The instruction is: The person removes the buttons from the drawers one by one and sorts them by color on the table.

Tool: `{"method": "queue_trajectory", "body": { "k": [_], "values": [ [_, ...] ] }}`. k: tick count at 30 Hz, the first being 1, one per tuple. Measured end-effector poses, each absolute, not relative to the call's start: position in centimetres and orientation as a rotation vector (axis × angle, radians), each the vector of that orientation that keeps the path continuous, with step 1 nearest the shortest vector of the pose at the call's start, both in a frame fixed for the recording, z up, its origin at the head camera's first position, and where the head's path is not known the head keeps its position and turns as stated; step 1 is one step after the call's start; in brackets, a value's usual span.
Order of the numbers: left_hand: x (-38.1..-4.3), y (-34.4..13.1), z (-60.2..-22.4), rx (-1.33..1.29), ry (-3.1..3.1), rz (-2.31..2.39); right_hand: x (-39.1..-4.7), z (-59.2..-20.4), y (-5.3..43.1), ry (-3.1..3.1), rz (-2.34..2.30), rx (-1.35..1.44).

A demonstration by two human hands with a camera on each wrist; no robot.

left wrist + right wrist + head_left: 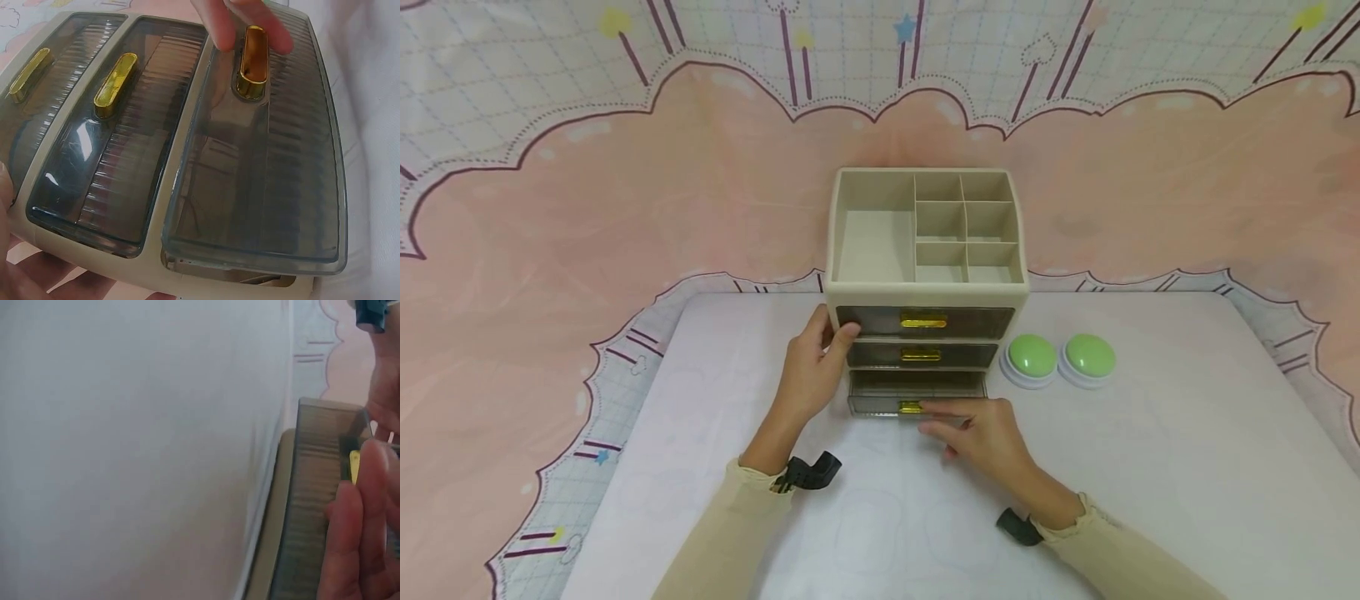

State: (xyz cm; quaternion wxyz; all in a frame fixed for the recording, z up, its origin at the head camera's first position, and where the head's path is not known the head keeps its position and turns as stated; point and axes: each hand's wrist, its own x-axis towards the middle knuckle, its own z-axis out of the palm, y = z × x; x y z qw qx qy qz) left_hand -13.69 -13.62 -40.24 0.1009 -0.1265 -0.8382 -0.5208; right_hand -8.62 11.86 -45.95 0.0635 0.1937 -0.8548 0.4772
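Note:
A beige desktop organizer (927, 288) stands upright on the table, with an open-top compartment section above three smoky clear drawers. Its bottom drawer (872, 406) is pulled partway out, and nothing shows inside it; the two upper drawers sit closed. My left hand (811, 371) grips the organizer's left side, thumb on the front edge, the other fingers round the side. At the bottom drawer, my right hand (988, 433) pinches the gold handle (252, 62), with fingertips on either side of it in the left wrist view.
Two green domed push buttons (1032, 357) (1089, 357) with white bases sit right of the organizer. A white cloth covers the table (1165, 483). Behind it hangs a pink patterned curtain (760, 192). Dark camera mounts (811, 472) are strapped to both wrists.

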Motion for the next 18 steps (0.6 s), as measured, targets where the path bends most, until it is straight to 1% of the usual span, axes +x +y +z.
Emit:
{"method": "queue_trajectory", "body": {
  "k": [6, 18],
  "values": [
    [-13.7, -13.7, -40.3, -0.368, -2.476, -1.538, -9.1, -46.1, 11.5, -2.564, 1.426, 0.473],
    [-13.7, -13.6, -40.3, -0.379, -2.479, -1.514, -10.9, -46.0, 11.0, -2.606, 1.413, 0.398]
  ]
}}
